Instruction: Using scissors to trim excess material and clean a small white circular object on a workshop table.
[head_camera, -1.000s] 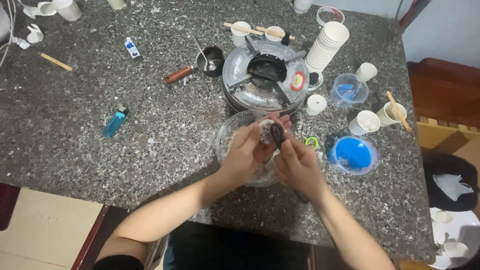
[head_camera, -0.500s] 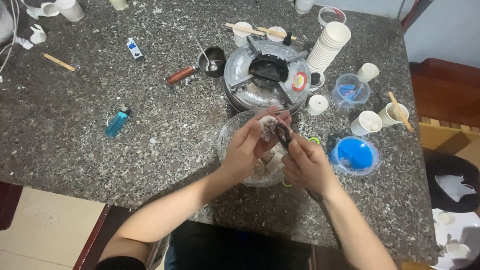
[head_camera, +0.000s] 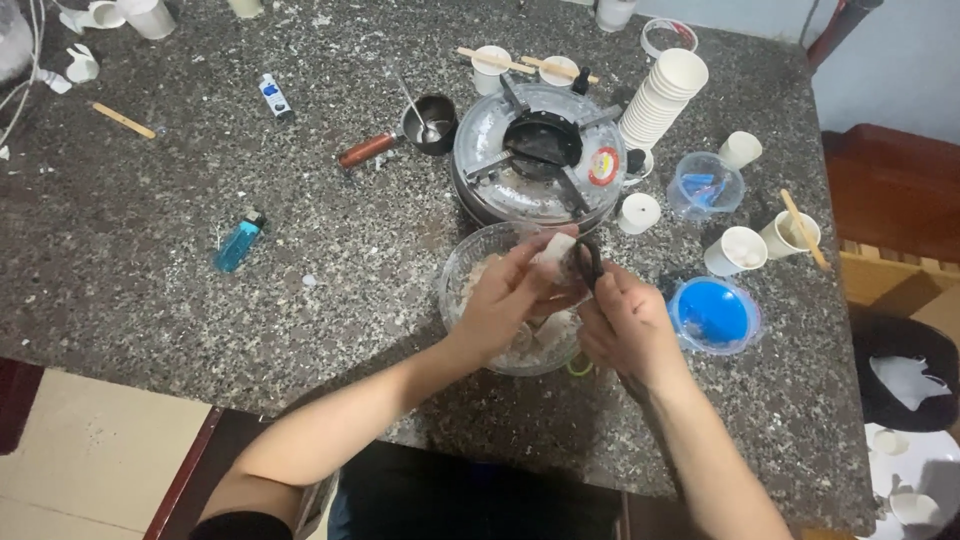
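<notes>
Both my hands work over a clear glass bowl (head_camera: 452, 272) that holds pale chunks, near the table's front edge. My left hand (head_camera: 505, 300) pinches a white chunk (head_camera: 556, 247) above the bowl. Beside it, my right hand (head_camera: 628, 325) grips black-handled scissors (head_camera: 590, 262), which touch the chunk. The blades are hidden behind my fingers.
A round metal stove (head_camera: 535, 155) stands just behind the bowl. A stack of white cups (head_camera: 662, 95), a clear tub (head_camera: 705, 185) and a blue-lidded tub (head_camera: 712, 315) sit to the right. A small red-handled pot (head_camera: 425, 122) and a blue lighter (head_camera: 240, 240) lie to the left.
The scissors and my right hand have shifted a little to the right. The white chunk now shows more plainly between my left fingers.
</notes>
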